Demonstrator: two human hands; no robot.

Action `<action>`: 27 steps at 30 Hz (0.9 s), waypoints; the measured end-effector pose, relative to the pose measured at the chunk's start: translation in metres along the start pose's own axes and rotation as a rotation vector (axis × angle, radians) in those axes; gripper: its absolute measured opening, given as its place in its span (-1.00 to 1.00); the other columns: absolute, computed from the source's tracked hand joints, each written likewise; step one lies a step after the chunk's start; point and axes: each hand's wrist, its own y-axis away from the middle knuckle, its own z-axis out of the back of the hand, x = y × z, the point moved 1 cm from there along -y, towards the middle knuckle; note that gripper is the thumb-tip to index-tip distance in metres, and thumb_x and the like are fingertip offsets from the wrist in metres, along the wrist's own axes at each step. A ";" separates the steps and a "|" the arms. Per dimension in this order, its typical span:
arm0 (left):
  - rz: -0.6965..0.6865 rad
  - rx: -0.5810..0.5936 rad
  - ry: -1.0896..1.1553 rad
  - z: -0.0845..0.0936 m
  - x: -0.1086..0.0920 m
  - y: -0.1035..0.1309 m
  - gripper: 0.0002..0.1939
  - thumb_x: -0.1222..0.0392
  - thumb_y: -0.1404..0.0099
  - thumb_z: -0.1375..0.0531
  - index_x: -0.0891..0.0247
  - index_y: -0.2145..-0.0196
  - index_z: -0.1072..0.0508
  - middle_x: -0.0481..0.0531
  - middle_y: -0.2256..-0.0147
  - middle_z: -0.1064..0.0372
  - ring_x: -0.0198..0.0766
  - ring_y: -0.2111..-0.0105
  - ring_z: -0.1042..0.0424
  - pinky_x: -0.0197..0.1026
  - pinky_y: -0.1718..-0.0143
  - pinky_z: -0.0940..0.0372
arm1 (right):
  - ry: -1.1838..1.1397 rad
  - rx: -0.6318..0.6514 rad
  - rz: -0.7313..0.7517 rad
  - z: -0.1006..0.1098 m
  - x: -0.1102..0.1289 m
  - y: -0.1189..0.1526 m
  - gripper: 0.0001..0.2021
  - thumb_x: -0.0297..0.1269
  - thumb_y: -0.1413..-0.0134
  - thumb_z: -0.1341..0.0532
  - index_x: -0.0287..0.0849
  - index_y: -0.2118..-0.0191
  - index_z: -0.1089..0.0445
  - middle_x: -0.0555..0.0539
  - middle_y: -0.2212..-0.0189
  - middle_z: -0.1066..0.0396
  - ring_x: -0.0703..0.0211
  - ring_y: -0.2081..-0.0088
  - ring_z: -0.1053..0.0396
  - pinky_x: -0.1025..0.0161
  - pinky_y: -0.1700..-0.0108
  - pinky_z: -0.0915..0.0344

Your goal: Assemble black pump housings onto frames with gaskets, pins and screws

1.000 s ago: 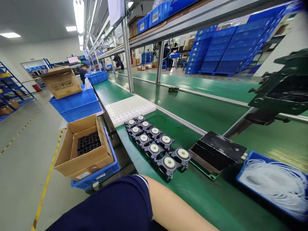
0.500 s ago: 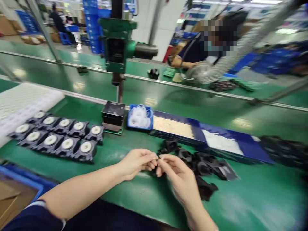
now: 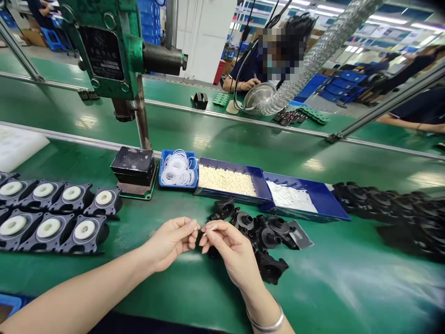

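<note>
My left hand [image 3: 174, 243] pinches a tiny cream-coloured piece [image 3: 196, 228] between thumb and forefinger. Close beside it, my right hand [image 3: 234, 257] has its fingers closed on a thin white pin [image 3: 210, 229], tilted toward the cream piece. A narrow gap shows between the two hands. Just beyond my right hand lies a loose heap of black plastic housings [image 3: 267, 236], partly hidden behind the fingers. Farther back, a blue bin holds many small cream pieces [image 3: 227, 180], and the bin to its right holds white pins [image 3: 290, 195].
At left, black housings with white rings [image 3: 48, 227] stand in rows. A blue tray of clear rings [image 3: 178, 169] is beside a black block [image 3: 133, 166] under a green press [image 3: 104, 51]. More black parts [image 3: 392, 204] lie at right. A co-worker [image 3: 250, 83] sits across the bench.
The view has shifted right and sharpened, so the bench things sit farther left. My hands have drawn slightly apart, each still pinching its small part.
</note>
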 end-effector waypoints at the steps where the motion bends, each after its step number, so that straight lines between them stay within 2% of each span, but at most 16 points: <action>1: 0.001 0.001 -0.004 -0.001 0.000 0.000 -0.66 0.02 -0.21 -0.42 0.35 0.40 -0.46 -0.07 0.52 -0.31 -0.44 0.49 -0.29 -0.35 0.37 -0.24 | -0.017 0.006 -0.002 -0.001 0.000 0.001 -0.87 -0.20 -0.25 -0.30 -0.14 0.18 -0.46 -0.04 0.33 -0.50 0.23 0.40 -0.49 0.26 0.32 -0.49; 5: 0.042 -0.008 -0.008 -0.003 -0.001 0.001 -0.68 0.06 -0.19 -0.43 0.34 0.39 -0.45 -0.06 0.49 -0.33 -0.43 0.47 -0.30 -0.33 0.34 -0.26 | -0.060 0.040 -0.017 -0.003 0.001 0.005 -0.84 -0.18 -0.30 -0.25 -0.11 0.09 -0.43 0.03 0.41 -0.42 0.24 0.47 -0.48 0.27 0.42 -0.46; 8: 0.063 -0.018 0.013 -0.003 -0.001 0.001 -0.70 0.09 -0.18 -0.44 0.34 0.39 -0.46 -0.07 0.47 -0.33 -0.44 0.46 -0.30 -0.34 0.31 -0.27 | 0.041 0.034 0.019 -0.003 0.003 0.006 -0.83 -0.17 -0.35 -0.19 -0.11 0.05 -0.41 0.08 0.48 -0.34 0.34 0.58 -0.38 0.32 0.45 -0.36; 11: 0.058 -0.038 0.024 -0.002 0.000 0.000 -0.69 0.07 -0.19 -0.44 0.35 0.40 -0.45 -0.08 0.48 -0.31 -0.46 0.48 -0.27 -0.36 0.35 -0.25 | 0.177 0.012 0.018 -0.003 0.004 0.008 -0.79 -0.13 -0.34 -0.19 -0.16 0.11 -0.45 0.10 0.55 -0.27 0.37 0.60 -0.25 0.35 0.49 -0.24; 15: 0.067 -0.046 0.017 -0.003 0.000 0.000 -0.65 0.01 -0.18 -0.44 0.35 0.41 -0.46 -0.10 0.54 -0.27 -0.47 0.51 -0.23 -0.38 0.37 -0.23 | 0.258 0.047 -0.065 -0.003 0.004 0.011 -0.69 -0.03 -0.32 -0.19 -0.20 0.23 -0.47 0.13 0.68 -0.18 0.40 0.69 -0.10 0.39 0.63 -0.05; 20: 0.073 -0.047 0.005 -0.005 -0.001 0.001 -0.63 -0.01 -0.14 -0.46 0.35 0.44 -0.47 -0.11 0.55 -0.24 -0.47 0.51 -0.20 -0.37 0.36 -0.23 | 0.251 0.085 -0.150 -0.006 0.002 0.014 -0.63 0.04 -0.32 -0.17 -0.19 0.27 -0.44 0.11 0.73 -0.29 0.39 0.76 -0.17 0.44 0.70 -0.07; 27: 0.039 -0.062 -0.046 -0.004 -0.001 -0.001 -0.63 0.01 -0.11 -0.48 0.35 0.44 -0.48 -0.10 0.55 -0.27 -0.45 0.49 -0.21 -0.35 0.35 -0.22 | 0.106 0.104 -0.247 -0.008 0.001 0.013 -0.60 0.10 -0.26 -0.20 -0.21 0.26 -0.39 0.11 0.74 -0.32 0.37 0.80 -0.20 0.48 0.76 -0.06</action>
